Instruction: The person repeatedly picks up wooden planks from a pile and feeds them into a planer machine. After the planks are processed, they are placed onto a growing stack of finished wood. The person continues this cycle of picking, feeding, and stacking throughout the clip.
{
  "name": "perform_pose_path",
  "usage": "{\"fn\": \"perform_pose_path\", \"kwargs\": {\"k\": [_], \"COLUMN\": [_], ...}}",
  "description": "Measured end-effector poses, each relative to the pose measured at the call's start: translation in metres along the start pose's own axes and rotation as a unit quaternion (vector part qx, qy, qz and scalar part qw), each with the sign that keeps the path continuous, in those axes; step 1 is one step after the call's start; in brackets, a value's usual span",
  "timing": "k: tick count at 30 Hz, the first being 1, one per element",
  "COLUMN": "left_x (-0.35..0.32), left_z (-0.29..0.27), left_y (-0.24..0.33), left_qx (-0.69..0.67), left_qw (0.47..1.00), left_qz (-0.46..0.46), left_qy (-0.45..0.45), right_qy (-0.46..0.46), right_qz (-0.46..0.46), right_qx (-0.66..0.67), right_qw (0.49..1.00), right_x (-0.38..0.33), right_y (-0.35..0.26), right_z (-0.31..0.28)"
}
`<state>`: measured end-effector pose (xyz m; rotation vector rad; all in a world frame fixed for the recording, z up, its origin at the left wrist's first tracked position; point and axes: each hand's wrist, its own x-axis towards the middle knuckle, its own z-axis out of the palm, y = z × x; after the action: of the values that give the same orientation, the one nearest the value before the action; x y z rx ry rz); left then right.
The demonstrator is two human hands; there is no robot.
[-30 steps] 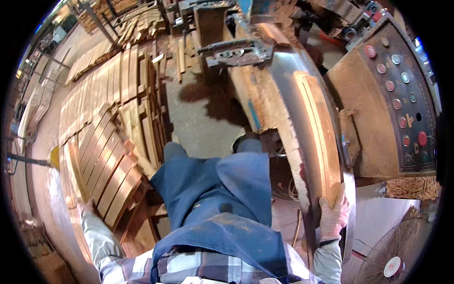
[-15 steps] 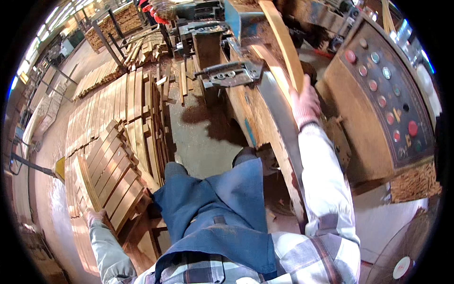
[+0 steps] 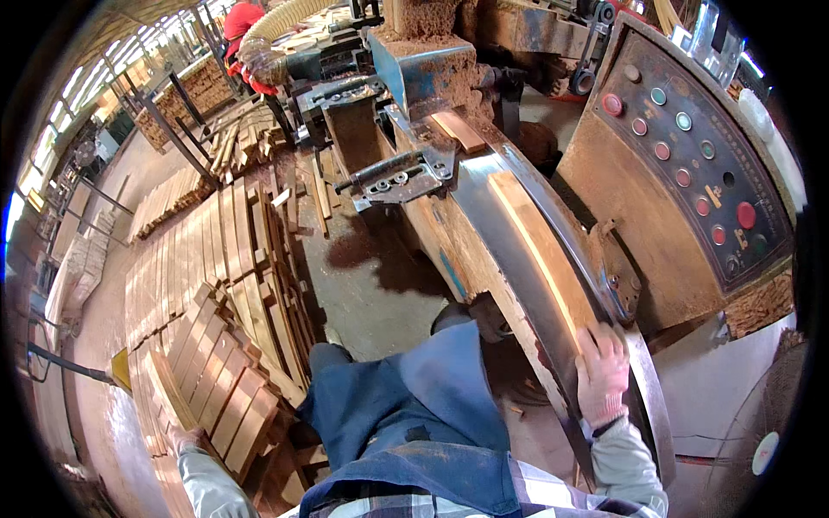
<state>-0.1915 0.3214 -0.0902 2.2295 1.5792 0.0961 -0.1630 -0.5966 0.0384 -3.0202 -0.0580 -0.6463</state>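
Note:
A long wooden strip [image 3: 537,242] lies lengthwise on the metal bed of the machine [image 3: 484,203]. My gloved right hand [image 3: 602,371] rests on its near end, fingers stretched out and a little apart. Farther along the bed, a shorter-looking wood piece [image 3: 459,131] shows, its far end hidden at the sawdust-covered blue machine head [image 3: 423,73]. On my left, my left hand [image 3: 186,439] is closed round the near end of a wooden board [image 3: 167,386], which leans at the side of a tilted pile of boards [image 3: 216,371].
A control panel with coloured buttons [image 3: 691,164] stands to the right of the bed. A metal bracket [image 3: 397,180] juts out on its left. Stacked boards [image 3: 186,255] fill the left side. A person in red [image 3: 240,26] is at the far left, beside a ribbed hose [image 3: 281,30].
The strip my right hand held raised now lies on the bed. That hand has moved back toward me and opened. The piece ahead has advanced toward the machine head. My left hand stays at its board.

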Motion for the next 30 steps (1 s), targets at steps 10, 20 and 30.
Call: {"fn": "perform_pose_path", "kwargs": {"k": [10,20,30], "left_x": [-0.131,-0.423,-0.514], "left_z": [0.032,0.082,0.164], "left_y": [0.097,0.403,0.398], "left_qx": [-0.536,-0.705,-0.509], "left_qw": [0.820,0.548,0.597], "left_qz": [0.119,0.219,0.391], "left_qy": [-0.160,-0.394,-0.482], "right_qy": [-0.031,-0.249,-0.144], "right_qz": [-0.047,-0.031,0.220], "right_qx": [-0.022,0.539,0.035], "right_qw": [0.998,0.804,0.964], "right_x": [0.208,0.163,-0.030], "right_y": [0.025,-0.171,-0.019], "right_z": [0.123,0.045,-0.059]}}
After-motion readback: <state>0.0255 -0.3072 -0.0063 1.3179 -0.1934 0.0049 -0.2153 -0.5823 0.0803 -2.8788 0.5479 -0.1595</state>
